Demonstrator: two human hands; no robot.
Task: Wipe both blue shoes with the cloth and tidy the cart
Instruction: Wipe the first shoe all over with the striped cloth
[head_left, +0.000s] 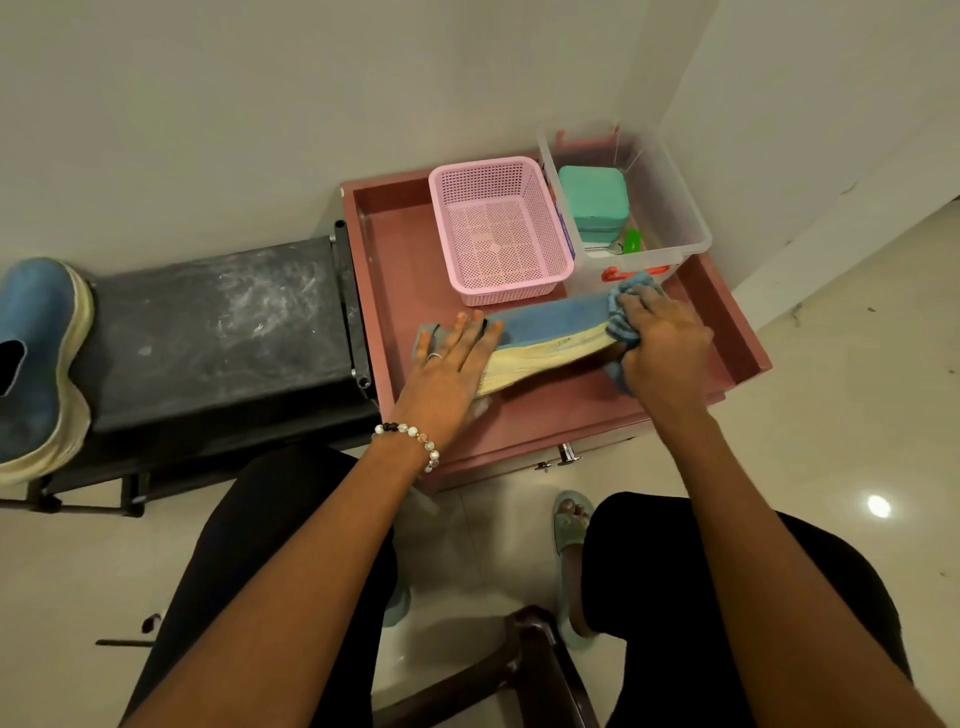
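Observation:
A blue shoe (550, 325) with a cream sole lies on its side across the front of the dusty-pink cart tray (566, 410). My left hand (452, 364) presses flat on its heel end, fingers spread. My right hand (662, 348) grips a bunched blue cloth (621, 317) against the shoe's toe end. The second blue shoe (36, 364) rests on the black bench (218, 322) at the far left, sole edge turned toward me.
A pink mesh basket (498, 234) and a clear plastic bin (670, 208) holding a teal box (592, 202) stand at the back of the tray. White walls close in behind and to the right. My knees and a dark chair edge (530, 654) are below.

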